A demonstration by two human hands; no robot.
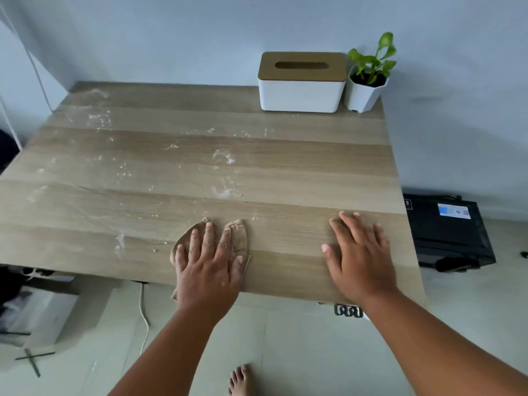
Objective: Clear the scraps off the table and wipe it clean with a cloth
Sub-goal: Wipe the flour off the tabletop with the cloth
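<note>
Smeared wooden table (285, 172), left hand (210, 270) fingers spread on perhaps damp cloth (240, 238), right hand (361, 258) flat, empty.

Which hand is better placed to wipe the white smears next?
Left. The left hand already presses the cloth flat, just below the white smears; the right hand lies bare on the table.

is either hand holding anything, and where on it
Nothing is gripped. The left hand presses flat on the middle of the cloth; the right hand rests flat on the table.
</note>
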